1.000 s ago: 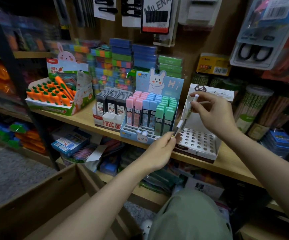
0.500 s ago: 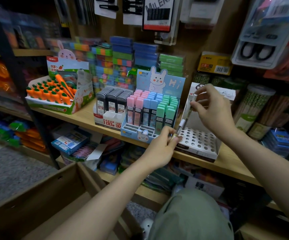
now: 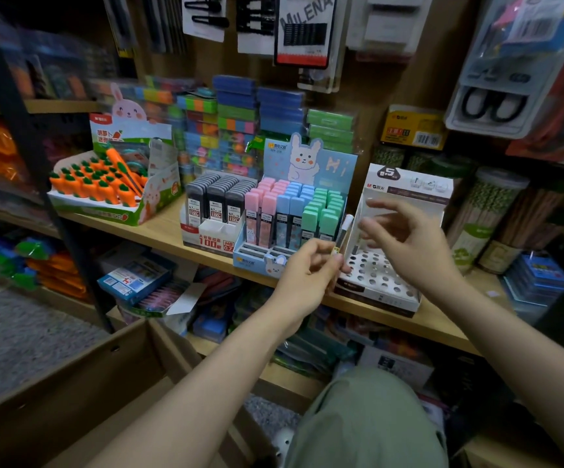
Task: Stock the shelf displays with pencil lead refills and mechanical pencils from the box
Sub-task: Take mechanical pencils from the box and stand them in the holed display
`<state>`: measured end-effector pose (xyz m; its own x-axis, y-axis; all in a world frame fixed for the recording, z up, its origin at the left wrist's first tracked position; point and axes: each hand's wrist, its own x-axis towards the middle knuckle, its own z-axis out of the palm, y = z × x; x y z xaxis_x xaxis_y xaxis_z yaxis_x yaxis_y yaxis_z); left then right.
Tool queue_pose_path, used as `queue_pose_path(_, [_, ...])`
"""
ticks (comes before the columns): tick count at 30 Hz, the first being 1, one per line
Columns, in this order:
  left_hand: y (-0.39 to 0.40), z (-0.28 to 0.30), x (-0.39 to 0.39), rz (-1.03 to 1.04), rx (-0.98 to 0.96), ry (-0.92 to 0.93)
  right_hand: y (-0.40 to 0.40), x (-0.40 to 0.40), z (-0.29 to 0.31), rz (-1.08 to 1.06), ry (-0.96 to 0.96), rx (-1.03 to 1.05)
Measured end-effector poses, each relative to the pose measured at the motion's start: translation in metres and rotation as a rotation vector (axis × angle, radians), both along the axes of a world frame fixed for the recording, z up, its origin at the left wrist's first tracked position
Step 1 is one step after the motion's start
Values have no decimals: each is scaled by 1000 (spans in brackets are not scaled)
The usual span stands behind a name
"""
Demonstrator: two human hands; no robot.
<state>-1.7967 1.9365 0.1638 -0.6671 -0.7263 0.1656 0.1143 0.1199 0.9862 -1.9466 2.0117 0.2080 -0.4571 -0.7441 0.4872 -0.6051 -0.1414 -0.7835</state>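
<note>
White cap, dark slim body: one mechanical pencil (image 3: 342, 237), held upright at centre frame, its lower end pinched in the curled fingertips of the left hand (image 3: 307, 275), just above the front left corner of the white perforated pencil display (image 3: 380, 282). Right hand (image 3: 405, 241), right of centre: blurred, fingers spread and relaxed, holding nothing, over the display's hole grid. Display stands on the wooden shelf (image 3: 159, 231). Immediately left: bunny-card lead refill display (image 3: 294, 214), pink, blue and green cases in rows. Further left: black lead refill cases (image 3: 218, 201) in a white and red tray. Left of frame: carrot-shaped pens display (image 3: 105, 184). Lower left: brown cardboard box (image 3: 71, 383), open.
</note>
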Motion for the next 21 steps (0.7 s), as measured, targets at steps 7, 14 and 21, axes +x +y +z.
queue_pose_path(7, [6,5,-13,17,-62,-1,2,5,8,64,-68,-46])
queue_pose_path(14, [-1,-33,6,87,-1234,-416,1,-16,13,-160,154,-176])
queue_pose_path(21, [-3,-46,8,139,-1342,-574,-8,-18,-4,-222,249,-182])
